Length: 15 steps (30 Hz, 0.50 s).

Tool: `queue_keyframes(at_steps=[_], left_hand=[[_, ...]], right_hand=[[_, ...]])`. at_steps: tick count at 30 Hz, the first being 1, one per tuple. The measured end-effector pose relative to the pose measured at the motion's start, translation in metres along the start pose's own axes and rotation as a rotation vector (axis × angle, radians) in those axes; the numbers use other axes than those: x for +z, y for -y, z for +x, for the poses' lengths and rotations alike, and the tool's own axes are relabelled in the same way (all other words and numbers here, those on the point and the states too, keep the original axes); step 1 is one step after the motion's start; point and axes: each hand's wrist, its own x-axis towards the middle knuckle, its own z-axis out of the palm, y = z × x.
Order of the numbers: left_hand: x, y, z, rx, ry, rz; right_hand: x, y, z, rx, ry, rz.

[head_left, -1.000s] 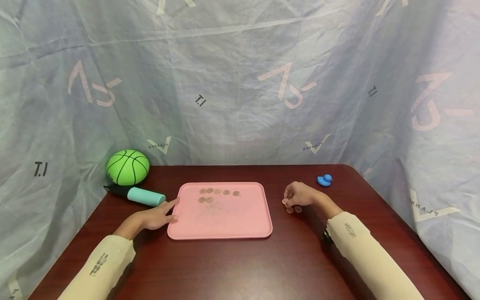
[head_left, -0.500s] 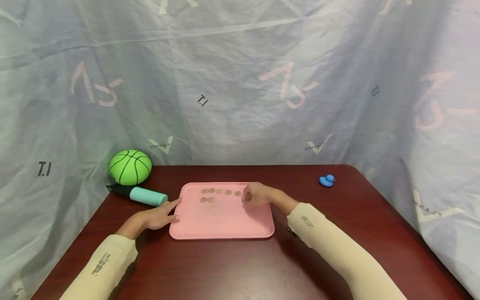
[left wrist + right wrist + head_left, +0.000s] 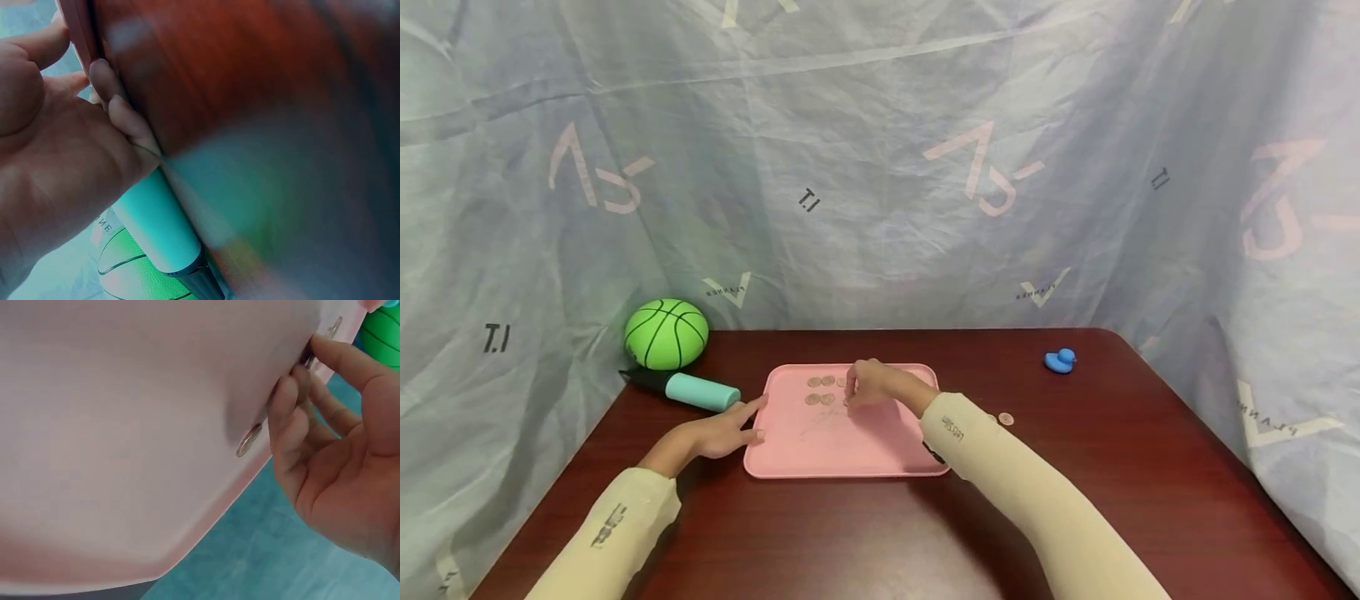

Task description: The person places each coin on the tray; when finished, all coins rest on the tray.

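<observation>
A pink tray (image 3: 790,446) lies on the table, with coins in a back row and a coin pair (image 3: 820,399) in front of it. My right hand (image 3: 874,383) is over the tray, pinching a coin (image 3: 847,402) between thumb and fingertips right at its surface, just right of that pair. The hand hides part of the back row. In the right wrist view another coin (image 3: 249,440) lies flat on the tray beside the fingers. My left hand (image 3: 721,432) rests at the tray's left rim, fingers spread and touching it.
Loose coins (image 3: 1006,419) lie on the table right of the tray, partly behind the right sleeve. A blue rubber duck (image 3: 1060,361) sits at the back right. A green ball (image 3: 667,334) and a teal-and-black cylindrical object (image 3: 702,392) are at the back left.
My right hand has moved left from the loose coins on the table, over the tray's right side, to beside the coin pair, carrying a coin. The left hand has stayed at the rim.
</observation>
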Motion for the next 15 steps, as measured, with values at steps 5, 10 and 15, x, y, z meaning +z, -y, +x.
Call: queue_keyframes(at_steps=[5,10,15], left_hand=[[-0.002,0.0,-0.001,-0.001,0.0,0.004],[-0.002,-0.002,0.0,-0.003,0.002,0.008],[-0.002,-0.001,0.0,-0.01,0.013,0.005]], right_hand=[[-0.009,-0.012,-0.014,-0.048,-0.057,0.025],[-0.029,-0.057,-0.061,-0.114,-0.134,0.1],[-0.04,-0.11,-0.113,-0.042,-0.085,0.1]])
